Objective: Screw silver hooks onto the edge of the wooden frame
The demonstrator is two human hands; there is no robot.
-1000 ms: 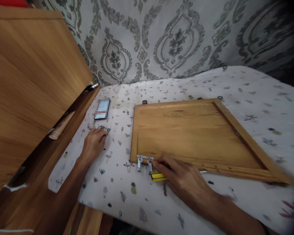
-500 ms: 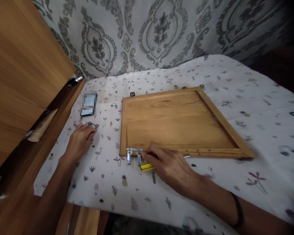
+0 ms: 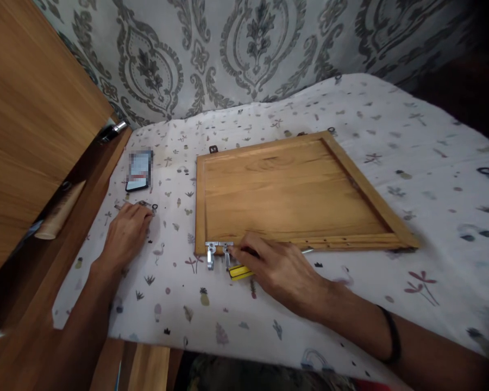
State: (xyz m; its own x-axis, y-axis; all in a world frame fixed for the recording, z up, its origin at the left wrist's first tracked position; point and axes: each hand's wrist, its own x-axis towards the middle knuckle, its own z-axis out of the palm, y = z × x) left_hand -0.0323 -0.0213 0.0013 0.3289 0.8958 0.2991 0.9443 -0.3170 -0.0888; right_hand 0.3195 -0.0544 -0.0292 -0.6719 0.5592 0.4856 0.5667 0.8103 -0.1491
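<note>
A framed wooden panel (image 3: 264, 195) lies flat on the patterned white sheet. Two silver metal brackets (image 3: 219, 248) sit at its near left corner, with arms overhanging the edge. My right hand (image 3: 283, 274) is closed around a screwdriver with a yellow handle (image 3: 240, 272); its metal shaft emerges to the right, along the panel's near edge. My right fingertips are beside the right-hand bracket. Left of the panel, my left hand (image 3: 126, 231) is on the sheet with its fingers curled down and together, beside small metal pieces (image 3: 146, 205). Whatever those fingers pinch is hidden.
A phone (image 3: 139, 170) lies on the sheet beyond my left hand. On the left, a wooden cabinet (image 3: 36, 108) borders the bed, with a beige tube (image 3: 61, 212) and a dark silver-tipped object (image 3: 113, 132) on its ledge. A patterned curtain (image 3: 212, 54) hangs behind.
The whole view has shifted slightly, so things appear a little further left and higher. Both hands keep nearly the same places, and the screwdriver stays in my right hand.
</note>
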